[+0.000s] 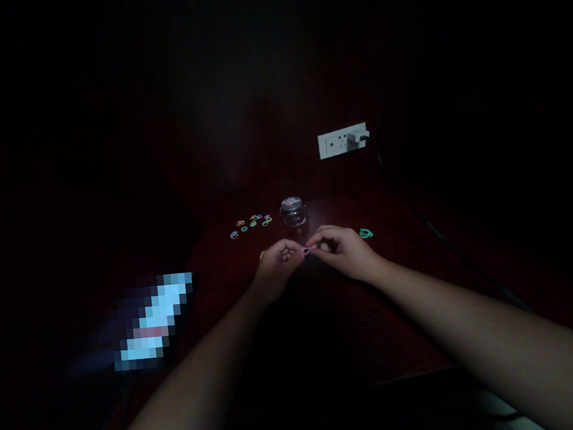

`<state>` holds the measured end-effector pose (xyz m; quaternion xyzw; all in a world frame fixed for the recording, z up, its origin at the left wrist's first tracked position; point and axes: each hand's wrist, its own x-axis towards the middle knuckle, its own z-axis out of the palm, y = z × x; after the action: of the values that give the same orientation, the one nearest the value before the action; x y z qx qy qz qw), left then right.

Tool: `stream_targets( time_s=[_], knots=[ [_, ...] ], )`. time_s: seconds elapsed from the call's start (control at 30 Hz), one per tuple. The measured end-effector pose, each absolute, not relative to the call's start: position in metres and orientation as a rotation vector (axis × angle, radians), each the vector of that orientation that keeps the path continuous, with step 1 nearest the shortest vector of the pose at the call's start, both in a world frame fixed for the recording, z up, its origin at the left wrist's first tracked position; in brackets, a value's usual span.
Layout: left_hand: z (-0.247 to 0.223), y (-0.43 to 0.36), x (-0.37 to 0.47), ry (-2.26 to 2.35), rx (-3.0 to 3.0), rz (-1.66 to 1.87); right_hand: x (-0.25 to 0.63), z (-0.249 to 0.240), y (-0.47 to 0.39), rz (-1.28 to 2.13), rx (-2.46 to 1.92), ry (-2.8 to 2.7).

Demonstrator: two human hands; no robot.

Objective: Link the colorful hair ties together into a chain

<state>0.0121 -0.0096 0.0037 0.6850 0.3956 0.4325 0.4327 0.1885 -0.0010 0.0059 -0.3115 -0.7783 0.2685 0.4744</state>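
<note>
Over the dark red table [358, 342], my two hands meet fingertip to fingertip. Between them is a small pink elastic band [308, 249], pulled into a narrow loop. My left hand [277, 269] pinches one end of it, and my right hand [347, 251] pinches the other. Just behind them stands a clear round jar [294, 214] with a lid on. Several small coloured bands [253, 223] lie scattered left of the jar. A green band [366, 233] rests to the right of my right hand. Something small and yellowish is partly hidden behind my left hand.
A lit screen [158, 320], blurred into blocks, is at the left. A white wall socket [343, 141] with a plug [358, 136] sits behind the table on the right. A dark cable [465, 259] runs down the right side. The surroundings are very dark.
</note>
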Motion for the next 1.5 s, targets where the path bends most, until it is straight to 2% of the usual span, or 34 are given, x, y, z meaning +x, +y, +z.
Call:
stream_targets(
  time_s=[0.33, 0.67, 1.5],
  knots=[
    [0.0098, -0.014, 0.0122, 1.207, 2.049, 1.186, 0.1886, 0.0056, -0.0007, 0.657, -0.765, -1.915],
    [0.0084, -0.0121, 0.0109, 1.222, 2.046, 1.2, 0.1881, 0.0036, 0.0, 0.786, -0.85, -1.848],
    [0.0082, -0.0112, 0.0059, 1.223, 2.126, 1.167, 0.1904, 0.0039, 0.0033, 0.684, -0.844, -1.899]
  ],
)
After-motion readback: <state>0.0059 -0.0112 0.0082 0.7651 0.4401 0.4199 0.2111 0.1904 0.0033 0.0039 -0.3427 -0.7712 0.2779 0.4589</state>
